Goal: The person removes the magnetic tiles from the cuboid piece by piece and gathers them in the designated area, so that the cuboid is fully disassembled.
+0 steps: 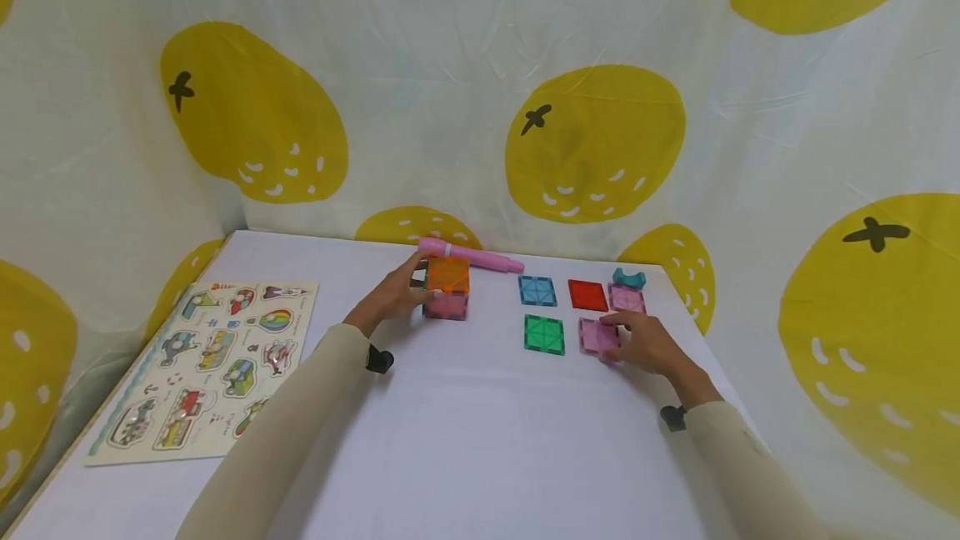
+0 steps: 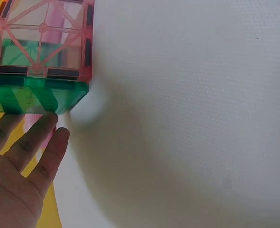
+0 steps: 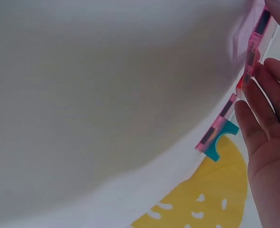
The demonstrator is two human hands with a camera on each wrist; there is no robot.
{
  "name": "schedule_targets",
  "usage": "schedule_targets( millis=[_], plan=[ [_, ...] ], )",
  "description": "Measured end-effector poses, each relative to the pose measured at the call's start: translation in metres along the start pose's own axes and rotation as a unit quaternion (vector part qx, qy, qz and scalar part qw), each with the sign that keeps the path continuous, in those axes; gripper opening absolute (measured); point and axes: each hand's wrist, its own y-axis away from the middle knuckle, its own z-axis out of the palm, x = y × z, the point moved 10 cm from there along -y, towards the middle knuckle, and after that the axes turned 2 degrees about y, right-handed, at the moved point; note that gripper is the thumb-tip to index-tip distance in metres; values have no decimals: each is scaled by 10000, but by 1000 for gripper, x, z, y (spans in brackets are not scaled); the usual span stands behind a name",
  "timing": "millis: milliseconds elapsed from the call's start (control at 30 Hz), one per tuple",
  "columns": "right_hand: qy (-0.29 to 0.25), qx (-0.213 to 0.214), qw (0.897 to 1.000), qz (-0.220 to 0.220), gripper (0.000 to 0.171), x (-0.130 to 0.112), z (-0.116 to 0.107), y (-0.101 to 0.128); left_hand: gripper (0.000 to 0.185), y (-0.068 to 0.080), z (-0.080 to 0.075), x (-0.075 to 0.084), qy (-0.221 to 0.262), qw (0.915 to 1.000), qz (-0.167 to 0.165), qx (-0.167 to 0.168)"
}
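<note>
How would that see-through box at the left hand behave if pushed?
The box would probably slide rather than roll: its sides are flat. It looks hollow, so likely light. Its pink panel and green panel meet at an edge, so a hard shove might split it.

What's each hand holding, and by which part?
The left hand grips the tile cube at its left side, thumb on the pink face. The right hand pinches the nearer pink tile at its right side.
</note>
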Motion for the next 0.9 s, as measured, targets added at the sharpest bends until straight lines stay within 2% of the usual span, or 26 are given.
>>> schedule_targets(
  millis=[233,400,600,767,900],
  plan=[
    [118,-100,9999,-73,77,-3,4,-3,87,-3,0,-2,0,9999,139,-10],
    [-206,10,9995,-234,73,-23,2,-8,88,-5,0,-4,-39,9999,122,-5],
    [-390,109,9972,-632,76,-83,1,-17,88,-5,-1,-3,-16,10000,64,4],
    [-368,124,9931,-1103,75,-140,9,-32,88,-5,-2,-2,6,10000,59,30],
    [-555,104,9884,-1412,75,-180,18,-46,89,-6,-2,-2,-28,10000,82,29]
  ],
)
